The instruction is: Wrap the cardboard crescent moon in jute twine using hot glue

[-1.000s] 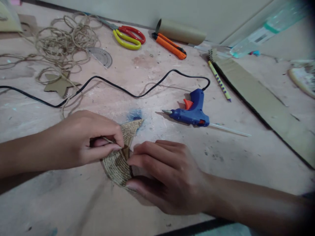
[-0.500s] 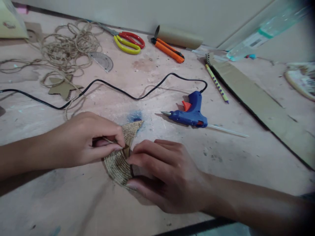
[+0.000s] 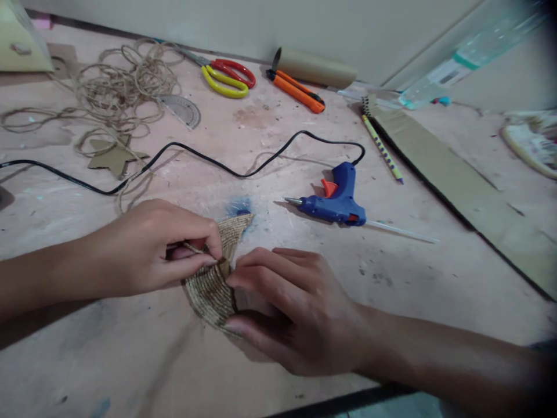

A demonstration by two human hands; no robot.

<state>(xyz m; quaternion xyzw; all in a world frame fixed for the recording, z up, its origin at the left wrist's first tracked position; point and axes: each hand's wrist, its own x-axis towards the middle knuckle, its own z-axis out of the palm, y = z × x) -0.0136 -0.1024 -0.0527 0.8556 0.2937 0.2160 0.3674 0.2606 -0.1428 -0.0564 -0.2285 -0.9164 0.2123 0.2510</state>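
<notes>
A crescent-shaped cardboard piece [image 3: 212, 296] covered in rows of twine lies on the table between my hands. Closed in a pinch, my left hand [image 3: 174, 249] holds the twine strand [image 3: 191, 248] against the crescent's upper middle, where a strip of bare cardboard shows. My right hand [image 3: 296, 307] grips the crescent's inner edge and lower end, thumb near the bottom tip and fingers by the bare strip. Beyond them rests a blue glue gun [image 3: 333, 206], its nozzle pointing left and a clear glue stick [image 3: 404, 232] out of its back.
A black cord [image 3: 209, 158] crosses the table. Behind it lie tangled twine [image 3: 117, 84], a cardboard star [image 3: 114, 158], a protractor [image 3: 183, 110], scissors [image 3: 226, 78], an orange cutter [image 3: 298, 92] and a cardboard tube [image 3: 317, 68]. A pencil [image 3: 383, 150], cardboard strip [image 3: 461, 180] and plastic bottle [image 3: 461, 64] are rightward.
Both hands keep the same hold on the twine and the crescent. The view has shifted very slightly; nothing else visibly moved.
</notes>
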